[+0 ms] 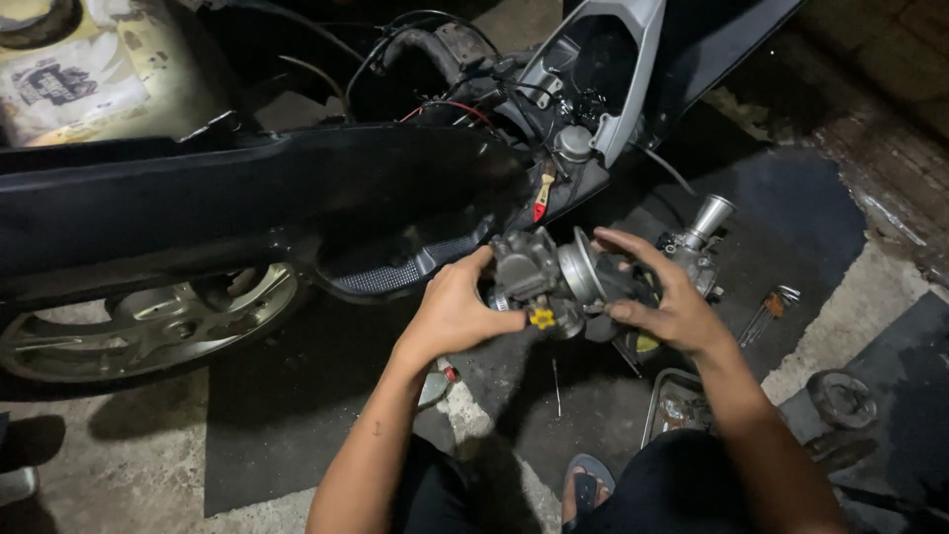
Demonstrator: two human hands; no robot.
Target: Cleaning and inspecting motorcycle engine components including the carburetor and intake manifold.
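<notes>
You hold a carburetor [549,282] in both hands, up off the floor and in front of the motorcycle's [247,213] dark side panel, just below the opened frame where hoses and wires hang. Its long axis runs roughly left to right across the view, tilted a little so the right end sits lower; the round, ribbed metal mouth faces right, toward your right palm, and the blocky dark grey body points left. A small yellow knob [542,318] sticks out of its underside, facing down toward you. Your left hand [457,311] is closed around the left end of the body, thumb up along the top edge near the casting and fingers wrapped under and behind it. Your right hand [664,297] is half open, fingers spread and curved: the upper fingers reach over the round mouth, the thumb and lower fingers pinch the lower right part of the unit, so it grips rather than merely touches. Just behind your right hand, on the floor, stands a second carburetor [697,242] with a bright metal funnel pointing up and right. A set of hex keys [773,307] lies to the right on the concrete floor [129,465], and a metal tray [670,405] sits below your right wrist.
</notes>
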